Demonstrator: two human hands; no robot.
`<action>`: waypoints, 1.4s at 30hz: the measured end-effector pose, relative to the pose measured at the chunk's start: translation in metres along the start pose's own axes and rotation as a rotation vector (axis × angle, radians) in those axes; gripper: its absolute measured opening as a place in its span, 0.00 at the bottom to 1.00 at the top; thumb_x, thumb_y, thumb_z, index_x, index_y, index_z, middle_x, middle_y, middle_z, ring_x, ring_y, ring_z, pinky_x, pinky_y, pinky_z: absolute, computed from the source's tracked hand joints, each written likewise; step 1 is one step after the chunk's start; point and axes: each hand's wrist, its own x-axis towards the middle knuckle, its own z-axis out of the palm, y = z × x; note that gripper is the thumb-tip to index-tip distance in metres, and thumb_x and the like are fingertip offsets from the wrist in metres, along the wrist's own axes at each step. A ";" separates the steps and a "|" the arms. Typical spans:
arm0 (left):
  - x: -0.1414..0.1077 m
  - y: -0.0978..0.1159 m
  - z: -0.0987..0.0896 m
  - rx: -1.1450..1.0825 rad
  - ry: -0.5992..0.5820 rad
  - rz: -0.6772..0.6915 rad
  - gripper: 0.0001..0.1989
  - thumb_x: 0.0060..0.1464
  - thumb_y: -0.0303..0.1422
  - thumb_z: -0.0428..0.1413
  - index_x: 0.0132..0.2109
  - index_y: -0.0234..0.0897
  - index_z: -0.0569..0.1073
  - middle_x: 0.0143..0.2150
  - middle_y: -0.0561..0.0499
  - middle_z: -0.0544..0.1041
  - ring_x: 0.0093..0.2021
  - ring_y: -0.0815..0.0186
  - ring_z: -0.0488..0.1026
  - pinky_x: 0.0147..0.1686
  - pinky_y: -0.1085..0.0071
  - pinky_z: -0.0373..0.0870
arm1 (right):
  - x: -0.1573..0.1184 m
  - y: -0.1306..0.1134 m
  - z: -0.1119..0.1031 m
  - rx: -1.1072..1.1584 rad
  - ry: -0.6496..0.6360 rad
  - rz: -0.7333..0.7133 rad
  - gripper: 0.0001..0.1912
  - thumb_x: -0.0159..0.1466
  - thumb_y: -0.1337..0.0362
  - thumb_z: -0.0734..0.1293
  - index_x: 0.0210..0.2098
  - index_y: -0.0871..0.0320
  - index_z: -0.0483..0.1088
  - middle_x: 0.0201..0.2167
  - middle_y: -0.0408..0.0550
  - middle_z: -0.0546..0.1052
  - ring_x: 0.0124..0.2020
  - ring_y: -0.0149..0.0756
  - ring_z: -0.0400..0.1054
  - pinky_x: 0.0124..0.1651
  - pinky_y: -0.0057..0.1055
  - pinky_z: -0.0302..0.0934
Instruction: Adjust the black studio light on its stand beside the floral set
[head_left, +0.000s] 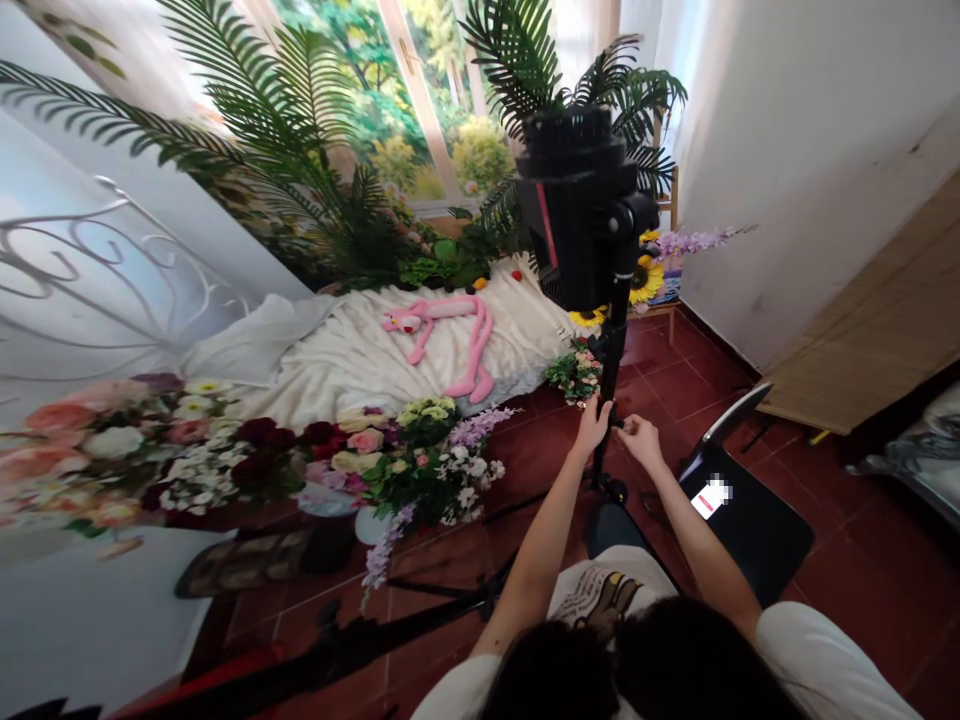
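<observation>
A black light stand (612, 365) rises in front of me, with a black studio light (574, 215) mounted at its top. My left hand (595, 422) is closed around the stand's pole from the left side. On the pole's right side my right hand (640, 440) is closed, its fingertips pinching a small knob (619, 424) on the stand. My fingers partly cover the knob and the pole there. The stand's foot is low, close to my legs.
A pink plush toy (442, 335) lies on a cream blanket (337, 360). Flowers (427, 465) line the bed's front. At right is a black chair (757, 525) with a lit phone (711, 497). Another black stand (405, 630) slants across the lower left. Palm leaves (322, 100) fill the back.
</observation>
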 end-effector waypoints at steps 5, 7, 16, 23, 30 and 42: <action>0.000 -0.008 0.007 -0.035 -0.005 0.081 0.15 0.58 0.43 0.52 0.46 0.36 0.69 0.43 0.44 0.75 0.45 0.62 0.73 0.51 0.60 0.67 | -0.006 -0.017 -0.013 -0.382 -0.067 -0.232 0.13 0.51 0.58 0.70 0.32 0.58 0.69 0.31 0.48 0.78 0.34 0.40 0.74 0.43 0.39 0.68; 0.001 -0.010 0.008 -0.060 -0.025 0.085 0.15 0.58 0.41 0.53 0.47 0.36 0.68 0.43 0.44 0.75 0.44 0.61 0.73 0.50 0.60 0.68 | -0.006 -0.035 -0.014 -0.376 -0.095 -0.358 0.22 0.51 0.57 0.71 0.43 0.58 0.68 0.45 0.54 0.76 0.45 0.44 0.72 0.51 0.42 0.65; 0.005 -0.025 0.010 -0.137 -0.025 0.105 0.20 0.52 0.33 0.54 0.52 0.33 0.68 0.50 0.39 0.73 0.51 0.58 0.71 0.54 0.55 0.66 | 0.016 -0.117 0.039 -0.260 0.024 -0.487 0.28 0.57 0.55 0.69 0.53 0.59 0.60 0.45 0.56 0.75 0.46 0.46 0.72 0.51 0.43 0.65; -0.002 -0.023 0.002 -0.149 -0.053 0.038 0.25 0.50 0.28 0.54 0.56 0.34 0.65 0.54 0.39 0.72 0.54 0.57 0.70 0.58 0.54 0.63 | 0.026 -0.069 0.040 -0.320 -0.033 -0.478 0.18 0.57 0.61 0.66 0.45 0.58 0.60 0.39 0.54 0.75 0.41 0.45 0.72 0.45 0.41 0.66; -0.011 -0.021 -0.003 -0.123 -0.056 0.005 0.25 0.53 0.28 0.52 0.59 0.35 0.64 0.57 0.39 0.71 0.57 0.59 0.69 0.59 0.57 0.62 | 0.034 -0.038 0.042 -0.334 0.010 -0.494 0.19 0.57 0.61 0.65 0.47 0.58 0.60 0.40 0.54 0.74 0.44 0.45 0.70 0.46 0.40 0.65; -0.013 -0.006 -0.004 0.095 -0.024 -0.027 0.13 0.61 0.36 0.48 0.47 0.36 0.71 0.47 0.42 0.77 0.49 0.61 0.73 0.52 0.62 0.67 | 0.002 -0.019 -0.001 -0.269 -0.009 -0.486 0.20 0.61 0.54 0.65 0.49 0.57 0.64 0.47 0.55 0.74 0.49 0.41 0.70 0.54 0.41 0.63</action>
